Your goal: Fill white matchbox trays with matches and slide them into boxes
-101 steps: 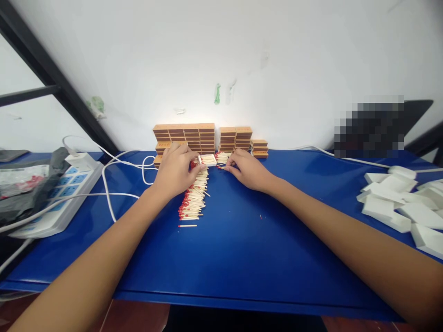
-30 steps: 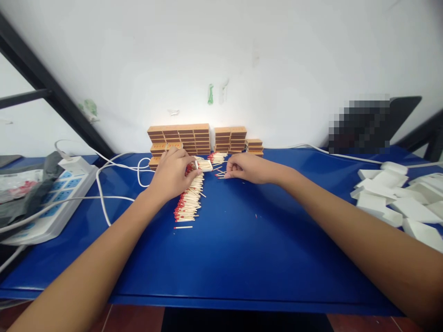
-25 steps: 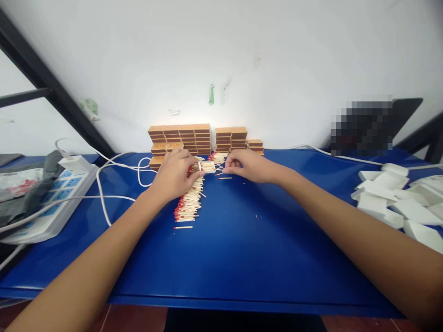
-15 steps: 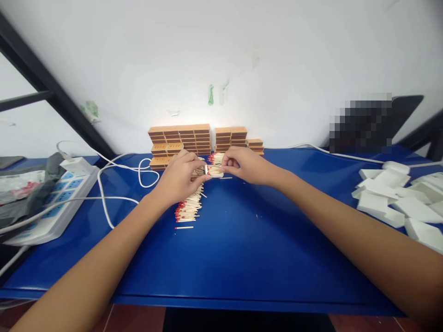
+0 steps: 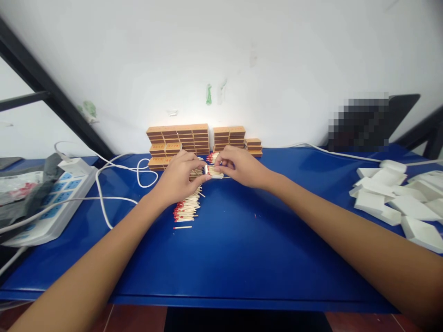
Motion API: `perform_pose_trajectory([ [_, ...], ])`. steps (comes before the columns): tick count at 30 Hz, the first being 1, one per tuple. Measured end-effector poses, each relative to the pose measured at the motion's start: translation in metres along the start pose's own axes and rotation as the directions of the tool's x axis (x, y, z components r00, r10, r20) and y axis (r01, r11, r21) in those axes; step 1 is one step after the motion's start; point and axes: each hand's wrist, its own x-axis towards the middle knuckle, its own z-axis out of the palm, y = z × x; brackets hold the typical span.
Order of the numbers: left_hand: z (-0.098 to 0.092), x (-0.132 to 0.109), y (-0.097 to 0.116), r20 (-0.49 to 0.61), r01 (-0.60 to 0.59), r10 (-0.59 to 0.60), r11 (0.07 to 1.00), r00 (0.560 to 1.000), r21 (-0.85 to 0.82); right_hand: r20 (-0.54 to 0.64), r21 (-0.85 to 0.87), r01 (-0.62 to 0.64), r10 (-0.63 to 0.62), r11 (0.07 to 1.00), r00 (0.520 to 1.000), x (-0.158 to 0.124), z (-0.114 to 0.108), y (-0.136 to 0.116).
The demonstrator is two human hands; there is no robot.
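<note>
Between thumb and fingers, my left hand (image 5: 182,175) grips the end of a small white matchbox tray (image 5: 206,169) above the blue table. Red-headed matchsticks (image 5: 215,174) lie in the tray. My right hand (image 5: 237,165) is closed in a pinch over the tray's right part, its fingertips on the matchsticks; exactly how many it pinches is hidden. Below my left hand spreads a pile of loose matchsticks (image 5: 187,208), partly covered by that hand. Another heap of matchsticks (image 5: 212,157) sits just behind the tray. One single matchstick (image 5: 182,227) lies apart, nearer me.
Stacked brown matchboxes (image 5: 178,133) stand against the wall, with shorter stacks (image 5: 229,136) beside them. White empty trays (image 5: 384,193) are heaped at the right. A power strip (image 5: 55,203) with white cables (image 5: 100,184) and a grey bag (image 5: 31,193) occupy the left.
My right hand has shifted slightly left, its fingertips now further over the tray. My left hand keeps its grip on the tray. The whole view has shifted slightly.
</note>
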Motion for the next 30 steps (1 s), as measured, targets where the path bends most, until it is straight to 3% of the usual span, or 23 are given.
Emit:
perform_pose_trajectory([
  [5, -0.001, 0.001, 0.0, -0.016, 0.035, -0.035, 0.999, 0.999, -0.026, -0.063, 0.087, -0.013, 0.018, 0.996, 0.998, 0.002, 0.001, 0.003],
  [8, -0.004, 0.001, -0.003, -0.049, 0.087, -0.086, 0.996, 0.995, 0.028, -0.108, 0.073, -0.093, 0.1, 0.993, 0.989, 0.002, -0.003, 0.009],
  [10, -0.006, 0.001, -0.006, -0.074, 0.128, -0.122, 0.988, 0.99, 0.09, -0.045, 0.041, -0.148, 0.15, 0.988, 0.988, 0.002, -0.008, 0.015],
  [14, -0.008, 0.001, -0.01, -0.089, 0.165, -0.152, 0.972, 0.984, 0.165, 0.226, -0.019, -0.126, 0.127, 0.992, 0.966, 0.0, -0.014, 0.027],
  [18, -0.006, 0.0, -0.009, -0.078, 0.148, -0.137, 0.975, 0.988, 0.164, 0.304, -0.039, -0.121, 0.127, 0.992, 0.944, -0.001, -0.012, 0.026],
  [21, -0.004, -0.001, -0.008, -0.064, 0.141, -0.133, 0.979, 0.989, 0.149, 0.306, -0.047, -0.164, 0.17, 0.985, 0.937, 0.0, -0.009, 0.022],
  [30, -0.002, -0.001, -0.009, -0.058, 0.129, -0.12, 0.974, 0.991, 0.187, 0.158, -0.064, -0.146, 0.155, 0.987, 0.975, 0.003, -0.01, 0.02],
])
